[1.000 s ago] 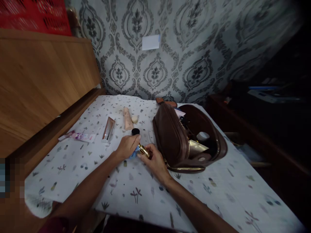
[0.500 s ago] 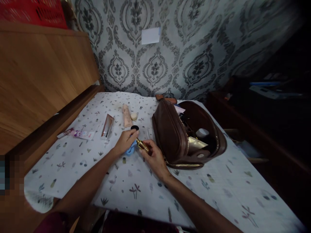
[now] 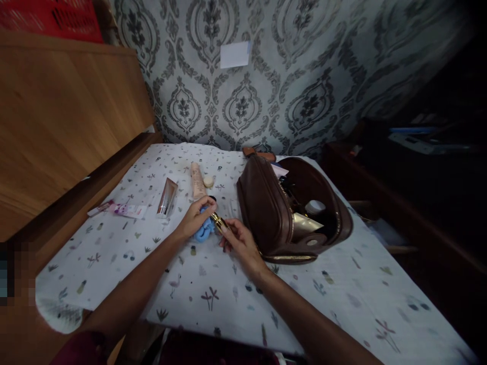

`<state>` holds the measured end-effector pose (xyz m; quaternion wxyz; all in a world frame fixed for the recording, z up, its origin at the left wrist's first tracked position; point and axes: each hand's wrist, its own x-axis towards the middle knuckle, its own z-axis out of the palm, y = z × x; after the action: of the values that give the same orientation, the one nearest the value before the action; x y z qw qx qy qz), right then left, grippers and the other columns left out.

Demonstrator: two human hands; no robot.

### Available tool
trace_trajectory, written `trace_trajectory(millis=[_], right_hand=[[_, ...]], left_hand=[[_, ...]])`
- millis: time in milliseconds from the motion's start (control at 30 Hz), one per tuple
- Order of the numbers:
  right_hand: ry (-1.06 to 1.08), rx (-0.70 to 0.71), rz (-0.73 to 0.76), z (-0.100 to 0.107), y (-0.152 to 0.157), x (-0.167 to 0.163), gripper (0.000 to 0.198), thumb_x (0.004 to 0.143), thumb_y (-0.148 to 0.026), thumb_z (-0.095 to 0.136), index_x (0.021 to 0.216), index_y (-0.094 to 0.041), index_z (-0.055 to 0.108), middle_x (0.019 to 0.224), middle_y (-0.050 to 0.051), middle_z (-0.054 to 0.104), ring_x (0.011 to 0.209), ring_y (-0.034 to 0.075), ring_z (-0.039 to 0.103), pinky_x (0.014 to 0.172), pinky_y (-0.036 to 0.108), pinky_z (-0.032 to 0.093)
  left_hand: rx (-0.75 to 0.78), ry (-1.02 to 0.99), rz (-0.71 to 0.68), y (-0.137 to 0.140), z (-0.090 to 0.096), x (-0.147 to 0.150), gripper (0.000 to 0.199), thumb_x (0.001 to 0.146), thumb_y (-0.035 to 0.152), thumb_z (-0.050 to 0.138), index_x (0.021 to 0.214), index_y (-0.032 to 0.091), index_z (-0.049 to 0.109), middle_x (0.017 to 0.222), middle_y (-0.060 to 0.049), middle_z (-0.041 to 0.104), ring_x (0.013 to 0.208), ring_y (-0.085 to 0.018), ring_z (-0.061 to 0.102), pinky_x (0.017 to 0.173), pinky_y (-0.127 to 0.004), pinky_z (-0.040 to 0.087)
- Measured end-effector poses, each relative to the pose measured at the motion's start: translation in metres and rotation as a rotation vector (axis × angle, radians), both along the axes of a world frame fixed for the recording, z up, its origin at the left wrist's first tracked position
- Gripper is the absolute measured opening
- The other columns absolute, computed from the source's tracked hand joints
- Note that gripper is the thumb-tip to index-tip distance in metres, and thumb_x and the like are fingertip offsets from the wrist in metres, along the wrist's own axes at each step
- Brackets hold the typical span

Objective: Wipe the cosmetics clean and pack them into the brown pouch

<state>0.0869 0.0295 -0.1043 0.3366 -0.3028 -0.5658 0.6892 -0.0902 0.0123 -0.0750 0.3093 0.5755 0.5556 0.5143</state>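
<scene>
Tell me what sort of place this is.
Probably a room in a home, perhaps a bedroom: ornate patterned wallpaper, a printed cloth over the work surface, and an open brown bag with toiletry-like tubes nearby.

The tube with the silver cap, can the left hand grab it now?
Probably yes: the silver-capped tube lies near the left hand, and nothing seems to stand between them. But that hand looks busy at the gold tube, so it may need freeing first.
</scene>
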Motion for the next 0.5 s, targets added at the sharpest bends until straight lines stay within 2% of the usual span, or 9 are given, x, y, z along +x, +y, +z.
trace_trajectory(millis=[167,267,400,500], right_hand=[[0.014,-0.044,0.017,0.006,-0.001,0.000,0.050,0.074,-0.067,0.071,0.089,-0.020,0.060,0.073,-0.001,0.065,0.053,0.012,0.055,0.047,0.024,0.036],[0.008,-0.097,0.060,0.011,-0.003,0.002,0.051,0.076,-0.071,0.067,0.084,-0.021,0.060,0.071,0.000,0.067,0.053,0.013,0.056,0.049,0.025,0.037],[0.032,-0.258,0.118,0.015,-0.005,0.004,0.052,0.074,-0.071,0.068,0.083,-0.021,0.059,0.067,0.000,0.067,0.050,0.013,0.055,0.047,0.025,0.033],[0.052,-0.380,0.175,0.015,-0.004,0.004,0.052,0.072,-0.071,0.070,0.082,-0.021,0.058,0.064,0.000,0.067,0.046,0.012,0.052,0.044,0.024,0.029]], left_hand=[[-0.022,0.005,-0.006,0.000,-0.002,0.000,0.037,0.089,0.054,0.054,0.086,0.018,0.060,0.079,0.000,0.055,0.073,-0.014,0.050,0.069,-0.025,0.041],[-0.013,0.013,0.000,-0.001,-0.003,0.000,0.038,0.089,0.055,0.053,0.084,0.018,0.060,0.077,0.000,0.055,0.072,-0.014,0.049,0.068,-0.025,0.041],[-0.006,-0.014,-0.001,-0.002,-0.001,0.001,0.040,0.090,0.056,0.053,0.084,0.017,0.061,0.076,0.000,0.056,0.071,-0.014,0.049,0.068,-0.025,0.041],[-0.039,-0.068,-0.006,-0.002,0.000,0.002,0.043,0.088,0.059,0.055,0.085,0.017,0.060,0.072,0.002,0.054,0.065,-0.012,0.048,0.061,-0.024,0.039]])
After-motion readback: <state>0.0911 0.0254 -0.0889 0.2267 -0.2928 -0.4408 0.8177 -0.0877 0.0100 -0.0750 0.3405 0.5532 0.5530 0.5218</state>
